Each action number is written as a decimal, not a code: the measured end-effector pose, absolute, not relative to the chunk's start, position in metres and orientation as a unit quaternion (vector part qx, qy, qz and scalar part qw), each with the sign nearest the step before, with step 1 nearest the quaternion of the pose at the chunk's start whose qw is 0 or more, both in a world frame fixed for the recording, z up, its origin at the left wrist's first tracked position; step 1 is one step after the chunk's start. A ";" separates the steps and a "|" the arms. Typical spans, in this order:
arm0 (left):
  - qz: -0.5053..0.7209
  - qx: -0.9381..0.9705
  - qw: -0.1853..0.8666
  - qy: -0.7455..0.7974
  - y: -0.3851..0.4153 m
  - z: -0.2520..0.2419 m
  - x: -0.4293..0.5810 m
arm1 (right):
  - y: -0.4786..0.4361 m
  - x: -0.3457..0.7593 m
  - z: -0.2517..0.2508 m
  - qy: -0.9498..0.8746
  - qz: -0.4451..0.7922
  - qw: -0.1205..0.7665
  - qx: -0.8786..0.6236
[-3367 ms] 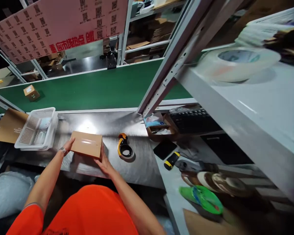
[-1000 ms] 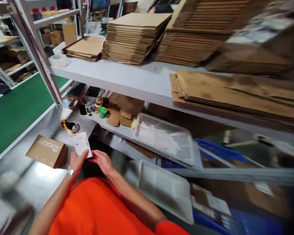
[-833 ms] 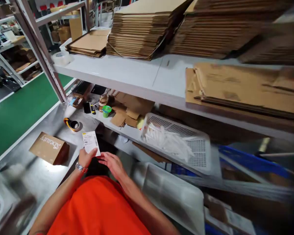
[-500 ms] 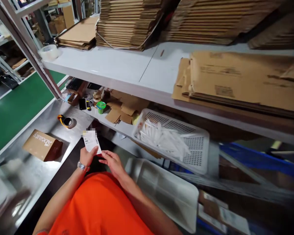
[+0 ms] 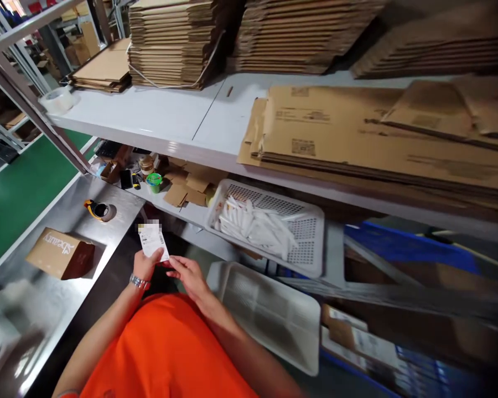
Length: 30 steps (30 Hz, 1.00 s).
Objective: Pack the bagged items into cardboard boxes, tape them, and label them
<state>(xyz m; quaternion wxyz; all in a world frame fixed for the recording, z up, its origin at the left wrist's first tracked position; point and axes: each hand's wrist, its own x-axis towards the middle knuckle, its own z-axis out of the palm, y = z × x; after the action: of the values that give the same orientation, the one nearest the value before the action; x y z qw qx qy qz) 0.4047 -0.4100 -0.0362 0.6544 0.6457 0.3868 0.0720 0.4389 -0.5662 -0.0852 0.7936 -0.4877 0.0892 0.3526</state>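
A small white printed paper slip [image 5: 152, 244] is held upright in front of my body, its top edge blurred out. My left hand [image 5: 144, 266], with a metal watch on the wrist, is closed on its lower part, the thumb lying across the front. At the slip's lower right corner, my right hand [image 5: 187, 273] pinches the edge between thumb and forefinger, its other fingers loosely curled. On the metal bench to the left lie a brown carton [image 5: 60, 252] with white lettering and a tape dispenser [image 5: 97, 210].
Flat cardboard boxes [image 5: 323, 127] and tied carton stacks [image 5: 172, 47] load the white upper shelf [image 5: 166, 119]. Beneath it stands a white perforated basket [image 5: 311, 243] of thin white items. A pale tub [image 5: 274, 315] sits lower, beside my right forearm. A green cup [image 5: 154, 182] is near small tools.
My view has turned a little to the right, so the shelf, basket and bench shift left in the picture. Both hands keep their hold on the paper slip.
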 end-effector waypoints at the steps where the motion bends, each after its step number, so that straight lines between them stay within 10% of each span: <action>1: 0.067 0.645 0.656 0.385 -0.412 -0.037 0.405 | -0.568 0.439 -0.086 0.087 0.349 0.794 -0.490; 17: 0.169 0.815 0.485 0.268 -0.398 -0.054 0.362 | -0.548 0.439 -0.095 0.049 0.346 0.767 -0.538; 30: 0.071 0.543 0.708 0.446 -0.389 -0.044 0.332 | -0.581 0.462 -0.100 0.044 0.386 0.785 -0.482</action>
<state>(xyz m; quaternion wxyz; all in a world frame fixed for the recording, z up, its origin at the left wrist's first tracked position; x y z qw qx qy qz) 0.3317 -0.3894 -0.0440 0.7080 0.5432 0.4456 0.0714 0.4615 -0.5809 -0.0996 0.7853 -0.4817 0.0445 0.3863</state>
